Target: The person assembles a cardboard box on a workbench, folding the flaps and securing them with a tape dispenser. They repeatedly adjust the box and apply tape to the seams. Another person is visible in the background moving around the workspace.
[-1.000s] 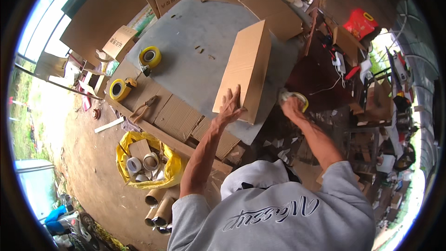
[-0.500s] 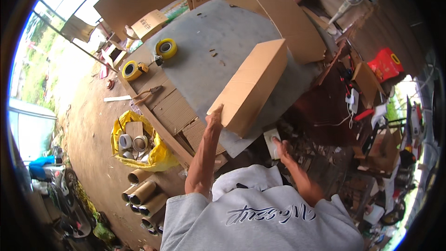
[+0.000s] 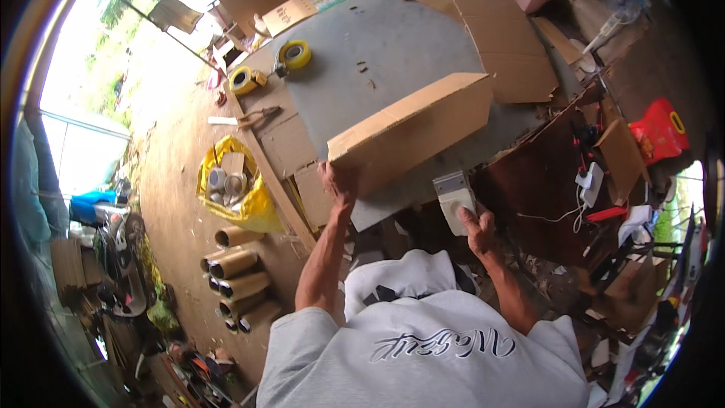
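Note:
A long, narrow brown cardboard box (image 3: 427, 132) stands on the grey sheet covering the work table (image 3: 332, 83). My left hand (image 3: 337, 184) grips the box at its near left corner, fingers closed on the cardboard. To the right, by the near edge of the table, my right hand (image 3: 479, 230) is wrapped round a whitish block-shaped tool (image 3: 455, 201) with a grey metal head. The tool is apart from the box, and its exact kind does not show. The fingers behind the tool are partly hidden.
Two yellow tape dispensers (image 3: 294, 54) and pliers (image 3: 260, 116) lie at the table's left. Flat cardboard (image 3: 513, 60) covers the far right. A yellow bag (image 3: 263, 213) of tape rolls and several cardboard tubes (image 3: 234, 264) stand on the floor. A white power strip (image 3: 590, 180) sits right.
The box has turned, its long side now lying more crosswise and facing me. My right hand has brought the whitish tool up and slightly right, nearer the table edge. The whole view has shifted.

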Motion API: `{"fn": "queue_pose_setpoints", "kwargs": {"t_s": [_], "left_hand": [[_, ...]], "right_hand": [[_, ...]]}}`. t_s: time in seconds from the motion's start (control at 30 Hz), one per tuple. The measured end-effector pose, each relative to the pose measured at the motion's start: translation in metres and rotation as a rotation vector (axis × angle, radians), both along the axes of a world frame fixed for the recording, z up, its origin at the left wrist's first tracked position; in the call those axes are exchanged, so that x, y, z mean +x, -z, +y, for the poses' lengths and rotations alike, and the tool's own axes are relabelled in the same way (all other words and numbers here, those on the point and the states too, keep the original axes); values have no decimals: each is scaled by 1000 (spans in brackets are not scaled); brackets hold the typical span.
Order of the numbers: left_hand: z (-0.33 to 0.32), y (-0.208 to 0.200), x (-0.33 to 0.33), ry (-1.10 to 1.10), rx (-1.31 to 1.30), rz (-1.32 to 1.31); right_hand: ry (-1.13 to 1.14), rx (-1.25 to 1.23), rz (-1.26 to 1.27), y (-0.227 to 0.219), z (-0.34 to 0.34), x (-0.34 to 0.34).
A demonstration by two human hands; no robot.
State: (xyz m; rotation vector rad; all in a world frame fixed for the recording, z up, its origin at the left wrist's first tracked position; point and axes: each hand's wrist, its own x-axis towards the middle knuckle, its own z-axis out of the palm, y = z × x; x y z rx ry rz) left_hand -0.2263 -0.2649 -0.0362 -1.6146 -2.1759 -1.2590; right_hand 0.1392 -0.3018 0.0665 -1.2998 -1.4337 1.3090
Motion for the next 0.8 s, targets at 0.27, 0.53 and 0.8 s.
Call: {"fn": "queue_pose_setpoints", "kwargs": {"t_s": [0.27, 0.53, 0.8], "left_hand": [[-45, -124, 52, 118, -216, -864], [-31, -180, 63, 575, -479, -1328], [-18, -141, -1, 411, -593, -1184]], "right_hand": [[-349, 96, 162, -47, 16, -31], [-511, 107, 36, -36, 36, -62], [-513, -184, 76, -37, 40, -119]]}}
